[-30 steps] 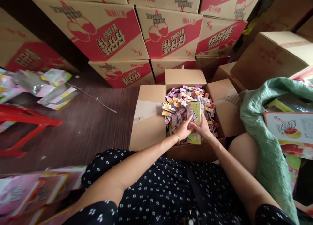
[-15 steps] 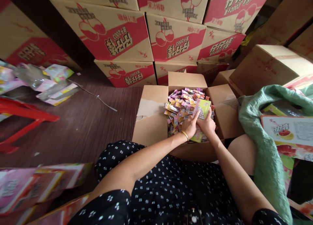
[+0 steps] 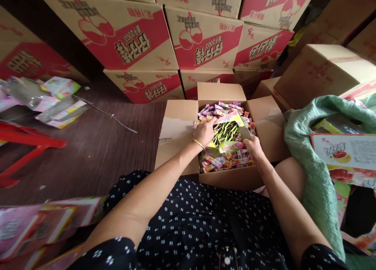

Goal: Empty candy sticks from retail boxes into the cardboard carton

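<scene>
Two hands over open carton [image 3: 179,144] of mixed sachets [image 3: 226,160]. Small green-stick box [image 3: 227,132] lies opened atop sachets, between hands. Left hand [image 3: 204,132] grips its left flap; right hand [image 3: 254,147] pinches its right flap.

In the middle of the frame, the open carton [image 3: 179,136] is plain brown, and the sachets [image 3: 226,160] in it are pink, yellow, purple and orange. The small box [image 3: 227,132] among them is light green, with dark green sticks inside. The stacked cartons [image 3: 202,42] at the top are brown with red panels. The dress [image 3: 199,231] at the bottom is black with small white dots. The sack [image 3: 317,176] at right is pale green. The stool [image 3: 29,144] at left is red.
</scene>
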Motion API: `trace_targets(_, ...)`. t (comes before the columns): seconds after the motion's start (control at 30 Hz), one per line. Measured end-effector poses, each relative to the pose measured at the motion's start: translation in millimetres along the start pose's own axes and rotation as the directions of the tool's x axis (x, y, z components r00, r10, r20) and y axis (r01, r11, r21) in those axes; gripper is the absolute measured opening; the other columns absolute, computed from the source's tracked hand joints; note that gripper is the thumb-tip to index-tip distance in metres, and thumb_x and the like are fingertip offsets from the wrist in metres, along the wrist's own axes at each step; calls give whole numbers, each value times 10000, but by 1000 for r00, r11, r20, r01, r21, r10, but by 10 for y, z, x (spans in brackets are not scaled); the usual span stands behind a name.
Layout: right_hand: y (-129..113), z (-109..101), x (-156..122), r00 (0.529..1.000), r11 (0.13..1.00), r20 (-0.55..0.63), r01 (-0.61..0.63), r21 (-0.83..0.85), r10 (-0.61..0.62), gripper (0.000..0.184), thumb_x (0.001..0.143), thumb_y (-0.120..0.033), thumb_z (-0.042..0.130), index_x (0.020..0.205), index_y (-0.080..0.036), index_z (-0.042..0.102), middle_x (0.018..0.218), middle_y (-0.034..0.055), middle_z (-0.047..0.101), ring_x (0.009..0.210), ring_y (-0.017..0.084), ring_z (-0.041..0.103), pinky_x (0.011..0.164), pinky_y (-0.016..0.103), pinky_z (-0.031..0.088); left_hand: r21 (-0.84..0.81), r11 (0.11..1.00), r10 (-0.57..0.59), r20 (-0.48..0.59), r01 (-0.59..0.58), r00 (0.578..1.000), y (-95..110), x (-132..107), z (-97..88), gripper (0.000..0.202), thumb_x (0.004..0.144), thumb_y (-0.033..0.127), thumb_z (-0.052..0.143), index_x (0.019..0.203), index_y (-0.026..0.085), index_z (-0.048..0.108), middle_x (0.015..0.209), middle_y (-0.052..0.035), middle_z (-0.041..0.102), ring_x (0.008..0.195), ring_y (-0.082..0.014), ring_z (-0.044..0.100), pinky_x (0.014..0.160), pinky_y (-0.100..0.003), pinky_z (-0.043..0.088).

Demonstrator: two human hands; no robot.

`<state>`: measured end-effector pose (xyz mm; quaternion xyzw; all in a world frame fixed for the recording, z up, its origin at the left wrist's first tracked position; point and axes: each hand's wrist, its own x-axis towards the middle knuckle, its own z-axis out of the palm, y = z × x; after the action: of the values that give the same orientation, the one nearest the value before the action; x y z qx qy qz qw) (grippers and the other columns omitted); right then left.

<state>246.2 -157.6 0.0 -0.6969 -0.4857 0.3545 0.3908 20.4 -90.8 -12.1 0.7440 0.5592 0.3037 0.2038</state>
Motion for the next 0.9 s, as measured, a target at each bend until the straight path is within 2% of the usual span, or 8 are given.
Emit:
trace_targets(0.13, -23, -164, -51, 994, 994, 50, 101, -36, -99, 263, 571, -352, 466, 730, -193, 603, 692, 29, 662, 652, 173, 549, 635, 298, 449, -254, 956, -177, -93, 149, 980, -287, 157, 30, 453, 830, 7, 502, 1128, 145, 814, 1112, -107, 804, 1055, -282, 750, 1014, -386, 569)
trace_targets(0.27, -34, -323, -73, 981, 977, 76, 188, -104, -180, 255, 618, -325, 460, 740, -194, 641, 751, 47, 723, 703, 198, 611, 686, 319, 490, -462, 856, -278, -35, 231, 960, -496, 304, 121, 386, 804, 18, 555, 1079, 89, 817, 1108, -119, 803, 1066, -279, 753, 1006, -377, 578)
trace_targets(0.4, -99, -331, -70, 949, 933, -1, 310, -181, -315, 228, 681, -281, 466, 812, -212, 639, 756, 19, 737, 712, 190, 646, 729, 313, 509, -589, 789, -251, -53, 173, 967, -524, 396, 205, 361, 796, 58, 586, 1069, 105, 817, 1144, -105, 797, 1089, -266, 738, 1050, -378, 547)
trace_targets(0.5, -206, -206, -36, 880, 867, -96, 431, -249, -465, 184, 745, -255, 484, 867, -229, 619, 781, 13, 739, 729, 186, 668, 740, 305, 517, -572, 814, -176, -77, 101, 981, -471, 414, 289, 319, 752, 93, 612, 987, 144, 822, 1054, -65, 814, 1025, -258, 738, 1007, -375, 558)
trace_targets(0.63, -276, -69, 75, 732, 719, -129, 592, -363, -669, 190, 782, -193, 449, 870, -242, 610, 812, 27, 726, 766, 187, 678, 748, 303, 539, -543, 804, -210, 121, 242, 970, -372, 374, 417, 189, 638, 93, 638, 760, 140, 775, 738, -44, 776, 810, -282, 722, 801, -366, 586)
trace_targets(0.73, -191, -111, 162, 679, 673, -138, 638, -374, -721, 240, 788, -196, 476, 951, -242, 645, 930, 51, 742, 914, 211, 702, 878, 344, 567, -578, 799, -229, -43, 163, 973, -271, 360, 393, 230, 724, 103, 585, 842, 147, 778, 827, -44, 796, 867, -262, 720, 812, -333, 566)
trace_targets(0.8, -93, -154, 227, 733, 769, -240, 577, -275, -636, 284, 803, -260, 565, 1076, -241, 643, 1073, 72, 745, 1008, 228, 702, 936, 378, 574, -574, 818, -199, -224, 36, 954, -191, 371, 319, 310, 784, 92, 543, 970, 153, 784, 928, -45, 805, 924, -230, 722, 870, -310, 554)
trace_targets(0.9, 25, -141, 373, 932, 938, -237, 314, 149, -274, 399, 775, -392, 710, 1129, -235, 615, 1058, 77, 752, 987, 238, 720, 865, 389, 612, -542, 827, -87, -382, -147, 920, -88, 395, 212, 376, 824, 95, 539, 1116, 167, 764, 1034, -47, 800, 992, -206, 721, 940, -299, 546)
